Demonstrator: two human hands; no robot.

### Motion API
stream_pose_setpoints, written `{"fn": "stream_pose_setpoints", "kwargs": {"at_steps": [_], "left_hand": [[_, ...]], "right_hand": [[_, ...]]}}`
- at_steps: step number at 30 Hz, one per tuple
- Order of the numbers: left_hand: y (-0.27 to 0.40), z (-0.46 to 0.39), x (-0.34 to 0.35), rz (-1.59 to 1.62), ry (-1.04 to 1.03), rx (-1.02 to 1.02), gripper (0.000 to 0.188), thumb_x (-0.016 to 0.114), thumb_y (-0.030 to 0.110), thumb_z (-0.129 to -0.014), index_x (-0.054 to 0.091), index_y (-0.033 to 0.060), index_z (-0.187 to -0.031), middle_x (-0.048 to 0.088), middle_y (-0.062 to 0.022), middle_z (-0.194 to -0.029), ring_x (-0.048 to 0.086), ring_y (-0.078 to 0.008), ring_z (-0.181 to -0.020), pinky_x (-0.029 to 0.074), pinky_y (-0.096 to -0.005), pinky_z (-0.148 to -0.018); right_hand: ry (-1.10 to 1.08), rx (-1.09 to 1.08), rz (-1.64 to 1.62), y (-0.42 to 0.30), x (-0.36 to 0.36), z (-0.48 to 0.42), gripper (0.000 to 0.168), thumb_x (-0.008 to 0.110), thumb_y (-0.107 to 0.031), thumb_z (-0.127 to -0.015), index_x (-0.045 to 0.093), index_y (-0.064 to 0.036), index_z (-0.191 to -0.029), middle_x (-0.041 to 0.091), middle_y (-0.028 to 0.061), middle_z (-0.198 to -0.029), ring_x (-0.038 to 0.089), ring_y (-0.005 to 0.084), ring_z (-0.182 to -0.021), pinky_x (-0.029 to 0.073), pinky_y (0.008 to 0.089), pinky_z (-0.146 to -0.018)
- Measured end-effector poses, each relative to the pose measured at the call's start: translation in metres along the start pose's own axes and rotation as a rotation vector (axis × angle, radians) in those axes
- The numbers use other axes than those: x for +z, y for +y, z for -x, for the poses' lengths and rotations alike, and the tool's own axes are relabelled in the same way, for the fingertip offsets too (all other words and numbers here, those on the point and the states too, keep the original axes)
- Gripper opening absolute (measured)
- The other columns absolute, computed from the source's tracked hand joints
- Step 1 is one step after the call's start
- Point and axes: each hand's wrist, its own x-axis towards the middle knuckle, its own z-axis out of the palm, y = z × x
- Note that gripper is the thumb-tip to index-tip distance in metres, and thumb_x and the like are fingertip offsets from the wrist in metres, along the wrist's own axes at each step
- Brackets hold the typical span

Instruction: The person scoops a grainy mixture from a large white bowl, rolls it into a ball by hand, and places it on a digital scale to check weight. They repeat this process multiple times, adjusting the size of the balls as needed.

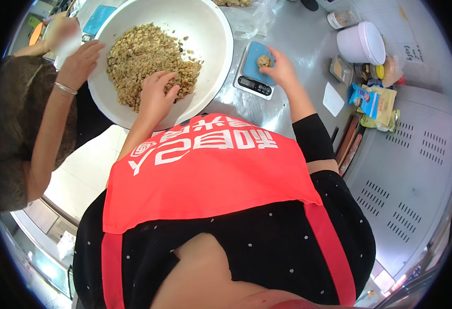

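Observation:
My left hand (pixel 158 94) reaches over the near rim of a large white basin (pixel 210 38), its fingers apart and resting on a loose heap of nut-and-grain mixture (pixel 133 58). Whether the fingertips have sunk into it is hard to see. My right hand (pixel 283 69) is at a small digital kitchen scale (pixel 255 83) with a blue top. On that top sits a rounded ball (pixel 264 61) of the same-looking mixture. Thumb and fingers lie around the ball, close against its right side; whether they grip it cannot be made out.
A co-worker's hand (pixel 81 63) with a bracelet is at the basin's left rim. More lumps (pixel 233 3) lie on clear plastic film (pixel 253 19) behind. At right stand a white lidded bucket (pixel 359 42), a clear tub (pixel 341 69), food packets (pixel 376 102) and a white scraper card (pixel 333 99).

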Motion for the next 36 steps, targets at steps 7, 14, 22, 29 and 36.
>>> {"fn": "stream_pose_setpoints", "kwargs": {"at_steps": [7, 14, 22, 29, 36], "left_hand": [[0.017, 0.007, -0.009, 0.179, 0.084, 0.028, 0.033, 0.056, 0.001, -0.084, 0.062, 0.008, -0.116, 0.065, -0.0132, -0.1, 0.062, -0.0271, -0.089, 0.049, -0.0361, -0.078], [0.023, 0.0, 0.001, 0.066, 0.11, 0.245, 0.04, 0.06, 0.0, -0.081, 0.059, 0.0076, -0.12, 0.059, -0.0155, -0.117, 0.056, -0.0317, -0.105, 0.045, -0.0399, -0.09], [0.016, 0.004, -0.002, -0.126, 0.099, 0.229, 0.04, 0.062, 0.006, -0.081, 0.06, 0.0113, -0.121, 0.06, -0.0127, -0.117, 0.05, -0.0307, -0.119, 0.034, -0.05, -0.102], [0.015, 0.007, 0.006, -0.107, 0.116, 0.195, 0.033, 0.061, 0.012, -0.085, 0.063, 0.0137, -0.118, 0.064, -0.0081, -0.109, 0.051, -0.0272, -0.12, 0.029, -0.0556, -0.103], [0.014, 0.008, 0.005, -0.015, 0.128, 0.244, 0.033, 0.064, 0.009, -0.081, 0.064, 0.0098, -0.114, 0.064, -0.0121, -0.109, 0.053, -0.0296, -0.115, 0.039, -0.0442, -0.098]], "right_hand": [[0.271, 0.248, -0.432, 0.025, -0.045, 0.004, 0.054, 0.074, -0.024, -0.078, 0.057, -0.003, -0.125, 0.064, 0.0046, -0.109, 0.059, 0.0104, -0.085, 0.049, 0.0258, -0.076], [0.207, 0.26, -0.508, 0.024, -0.031, 0.016, 0.041, 0.069, -0.02, -0.081, 0.062, 0.0, -0.115, 0.067, 0.0067, -0.098, 0.063, 0.0136, -0.085, 0.05, 0.0273, -0.078], [0.175, 0.235, -0.53, 0.016, -0.023, 0.013, 0.037, 0.067, -0.018, -0.082, 0.063, 0.001, -0.114, 0.068, 0.0106, -0.1, 0.064, 0.016, -0.088, 0.05, 0.0283, -0.08], [0.126, 0.24, -0.542, 0.013, -0.015, 0.012, 0.038, 0.069, -0.018, -0.081, 0.063, 0.001, -0.114, 0.068, 0.0113, -0.101, 0.064, 0.0169, -0.089, 0.051, 0.0292, -0.079], [0.111, 0.09, -0.237, 0.007, 0.004, 0.013, 0.057, 0.076, -0.018, -0.071, 0.058, -0.003, -0.122, 0.062, 0.0141, -0.113, 0.059, 0.0249, -0.103, 0.048, 0.0351, -0.088]]}}
